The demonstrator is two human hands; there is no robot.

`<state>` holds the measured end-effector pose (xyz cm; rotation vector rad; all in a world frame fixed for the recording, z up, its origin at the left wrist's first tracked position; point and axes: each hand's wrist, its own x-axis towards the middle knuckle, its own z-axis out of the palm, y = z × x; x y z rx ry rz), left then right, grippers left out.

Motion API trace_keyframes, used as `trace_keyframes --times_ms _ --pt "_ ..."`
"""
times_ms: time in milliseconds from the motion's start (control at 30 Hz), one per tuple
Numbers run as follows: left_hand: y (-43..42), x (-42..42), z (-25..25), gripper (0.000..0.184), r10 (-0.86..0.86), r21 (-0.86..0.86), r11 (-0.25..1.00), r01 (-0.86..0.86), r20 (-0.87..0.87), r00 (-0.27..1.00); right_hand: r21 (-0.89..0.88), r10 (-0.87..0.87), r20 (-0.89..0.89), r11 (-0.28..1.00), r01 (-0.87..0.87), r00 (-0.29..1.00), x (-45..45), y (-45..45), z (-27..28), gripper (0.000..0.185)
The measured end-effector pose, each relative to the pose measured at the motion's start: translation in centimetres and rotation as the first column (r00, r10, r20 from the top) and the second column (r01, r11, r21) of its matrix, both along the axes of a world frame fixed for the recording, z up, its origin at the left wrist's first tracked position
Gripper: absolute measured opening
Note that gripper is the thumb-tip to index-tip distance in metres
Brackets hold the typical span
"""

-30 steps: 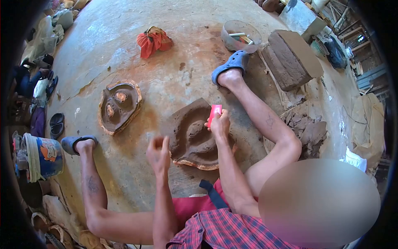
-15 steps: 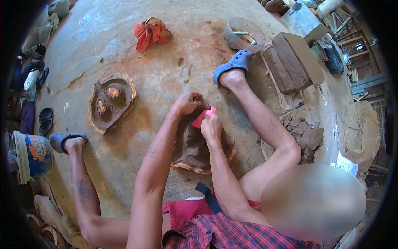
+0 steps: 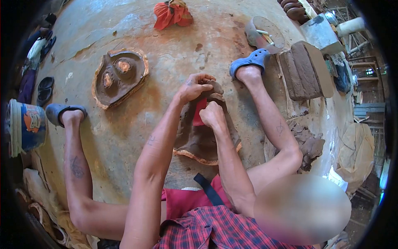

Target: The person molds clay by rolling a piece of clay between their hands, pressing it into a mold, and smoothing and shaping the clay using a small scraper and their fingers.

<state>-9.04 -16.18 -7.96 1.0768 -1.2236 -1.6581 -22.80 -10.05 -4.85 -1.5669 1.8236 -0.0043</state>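
Observation:
My left hand [image 3: 197,86] is at the far end of a clay-lined mould [image 3: 199,145], its fingers curled over a piece of wet brown clay [image 3: 216,88]. Whether that piece is loose or joined to the mould's far edge, I cannot tell. In my right hand [image 3: 212,114], closed in a fist, is a flat red scraper [image 3: 200,113], partly hidden by the fingers and lying against the clay inside. The mould rests on the floor between my legs, with a rough orange-brown rim at its near edge.
A second clay-lined mould [image 3: 120,79] with two raised knobs lies at left. Ahead is a red cloth bundle [image 3: 172,15]. To the right stand a clear tub [image 3: 253,33] with sticks, a big clay block [image 3: 300,70] and clay scraps [image 3: 306,145]. A bucket [image 3: 33,126] stands far left.
The view has shifted, so the floor things sit elsewhere in it. My right fist has turned and now covers more of the red scraper. My left fingers have stretched further over the clay.

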Motion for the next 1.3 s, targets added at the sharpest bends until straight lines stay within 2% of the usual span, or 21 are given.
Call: trace_keyframes --times_ms 67,133,267,367,433,500,600,733,800,867,900,933,1000,1033,1133,1167,1300 --pt "0.7 0.3 0.9 0.036 0.058 -0.035 0.998 -0.059 -0.036 0.998 0.023 0.058 -0.047 0.998 -0.057 0.997 0.2 -0.3 0.1 0.031" --pt "1.2 0.6 0.9 0.037 0.081 -0.033 0.996 -0.084 -0.095 0.992 0.050 0.217 -0.126 0.976 -0.212 0.968 0.2 -0.6 0.0 0.033" --pt "2.1 1.5 1.6 0.037 0.139 -0.060 0.986 -0.155 -0.215 0.967 0.088 0.317 -0.158 0.948 -0.306 0.935 0.8 -0.3 1.5 0.034" --pt "2.3 1.9 1.1 0.037 0.182 -0.065 0.975 -0.213 -0.321 0.929 0.012 0.361 -0.183 0.931 -0.365 0.915 1.2 0.1 2.1 0.032" --pt "3.1 2.4 1.7 0.036 0.213 -0.057 0.966 -0.251 -0.369 0.905 0.064 0.453 -0.269 0.889 -0.453 0.850 1.9 0.2 3.0 0.032" --pt "3.8 2.6 2.2 0.036 0.307 -0.007 0.942 -0.334 -0.374 0.875 0.100 0.463 -0.266 0.886 -0.453 0.845 2.5 0.4 3.4 0.031" --pt "4.6 3.0 2.3 0.037 0.323 -0.009 0.929 -0.369 -0.463 0.825 0.127 0.471 -0.278 0.882 -0.454 0.837 2.8 0.5 3.7 0.029" --pt "5.1 3.4 2.2 0.036 0.342 0.005 0.920 -0.391 -0.494 0.799 0.116 0.496 -0.266 0.868 -0.483 0.827 2.5 0.5 4.0 0.028" --pt "5.3 3.5 1.9 0.036 0.352 0.011 0.911 -0.412 -0.543 0.763 0.082 0.480 -0.285 0.875 -0.477 0.830 1.3 0.4 3.6 0.026" --pt "5.3 3.8 1.9 0.037 0.367 0.021 0.904 -0.426 -0.546 0.753 -0.366 0.271 -0.188 0.873 -0.323 0.944 -1.2 0.1 2.6 0.024" --pt "5.7 3.9 1.6 0.037 0.382 0.042 0.902 -0.429 -0.539 0.751 -0.463 0.242 -0.179 0.835 -0.299 0.954 -1.7 0.9 3.5 0.024" --pt "5.8 4.1 1.6 0.037 0.382 0.042 0.903 -0.428 -0.538 0.752 -0.462 0.242 -0.177 0.835 -0.297 0.954 -1.6 1.5 4.0 0.024" --pt "5.5 4.1 1.6 0.037 0.381 0.046 0.904 -0.424 -0.537 0.753 -0.304 0.076 0.053 0.951 -0.056 0.996 -1.2 2.4 4.5 0.022" --pt "5.4 3.9 1.8 0.037 0.379 0.045 0.905 -0.423 -0.539 0.752 -0.289 0.020 0.199 0.957 0.039 0.980 -0.8 2.9 3.1 0.020" --pt "5.6 4.1 1.7 0.037 0.390 0.038 0.899 -0.436 -0.522 0.759 -0.258 -0.060 0.190 0.960 0.108 0.980 0.9 4.8 3.1 0.018" --pt "5.6 4.0 1.7 0.037 0.391 0.033 0.898 -0.438 -0.518 0.761 -0.327 -0.011 0.150 0.943 0.060 0.989 1.1 5.1 2.2 0.017" --pt "5.7 3.9 2.1 0.037 0.399 0.053 0.898 -0.437 -0.517 0.757 -0.360 -0.011 0.137 0.931 0.060 0.991 2.2 5.9 1.0 0.019"
